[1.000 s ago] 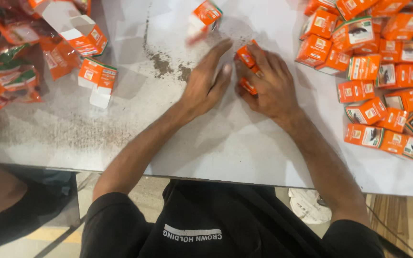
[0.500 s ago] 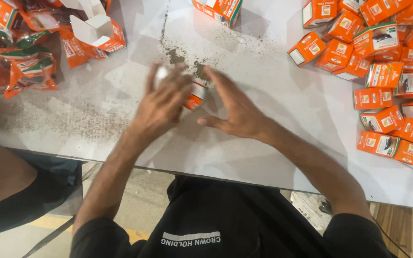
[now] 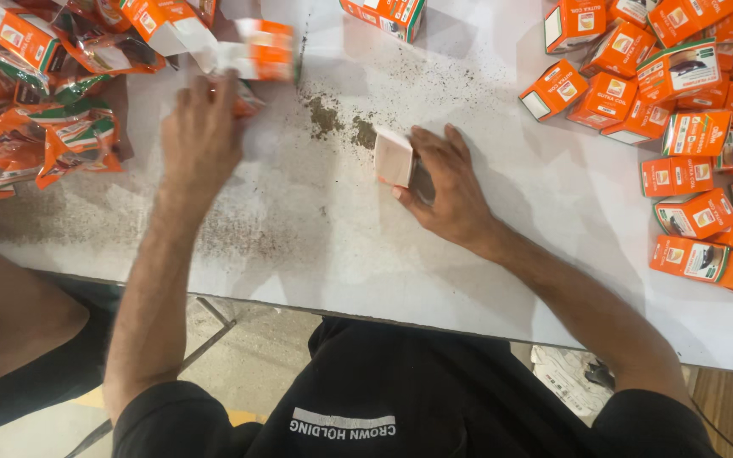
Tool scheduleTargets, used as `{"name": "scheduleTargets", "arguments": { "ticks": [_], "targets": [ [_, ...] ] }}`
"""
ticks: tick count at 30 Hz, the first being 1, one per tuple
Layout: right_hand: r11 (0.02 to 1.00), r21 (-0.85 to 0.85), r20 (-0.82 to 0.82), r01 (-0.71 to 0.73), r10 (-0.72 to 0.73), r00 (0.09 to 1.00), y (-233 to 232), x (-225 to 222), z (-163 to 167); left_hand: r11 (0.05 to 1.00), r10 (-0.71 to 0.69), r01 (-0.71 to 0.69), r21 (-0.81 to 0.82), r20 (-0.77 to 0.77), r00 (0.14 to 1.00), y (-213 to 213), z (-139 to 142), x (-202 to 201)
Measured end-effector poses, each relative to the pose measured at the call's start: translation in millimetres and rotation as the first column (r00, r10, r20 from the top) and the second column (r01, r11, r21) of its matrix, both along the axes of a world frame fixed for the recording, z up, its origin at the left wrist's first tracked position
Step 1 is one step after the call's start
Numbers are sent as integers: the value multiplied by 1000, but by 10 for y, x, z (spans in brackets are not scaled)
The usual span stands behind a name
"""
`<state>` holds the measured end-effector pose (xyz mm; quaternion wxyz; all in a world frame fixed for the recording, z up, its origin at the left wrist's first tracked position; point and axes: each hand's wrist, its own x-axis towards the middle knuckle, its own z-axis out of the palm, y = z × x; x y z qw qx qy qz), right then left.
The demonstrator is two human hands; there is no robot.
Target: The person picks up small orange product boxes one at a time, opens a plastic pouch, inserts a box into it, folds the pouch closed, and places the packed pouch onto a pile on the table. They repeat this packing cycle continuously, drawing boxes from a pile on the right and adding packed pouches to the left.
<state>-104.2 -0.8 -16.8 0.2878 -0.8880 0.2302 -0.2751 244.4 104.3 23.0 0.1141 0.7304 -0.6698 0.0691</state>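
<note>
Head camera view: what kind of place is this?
Probably a small packing workshop. Many orange boxes lie piled on a white table, orange pouches heaped opposite, and the right hand holds one small box.

One head camera looks steeply down, close over the table (image 3: 316,246)

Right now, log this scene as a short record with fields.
surface: white table, dusted with dark powder
left hand: reaching toward the blurred orange-and-white carton, contact unclear
right hand: holding a small box, pale face showing
left side: pile of orange sachets
right side: heap of orange boxes
</note>
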Motion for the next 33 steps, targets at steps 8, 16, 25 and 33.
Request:
{"name": "scheduleTargets", "arguments": {
  "ticks": [8,16,25,33],
  "targets": [
    [979,157,14,133,-137,991,-125,-373,-50,860,-404,166,-483,-445,799,-28,237,-1086],
    [992,41,49,120,-122,991,-124,-327,-88,649,-723,625,-434,-96,684,-309,-140,-1635],
    [990,44,44,137,-139,989,-78,-271,-46,885,-429,341,-317,-268,863,-354,-156,-1809],
    [990,-12,58,139,-138,989,-80,-258,-56,950,-293,148,-275,-617,730,-489,-219,-1895]
  ]
}}
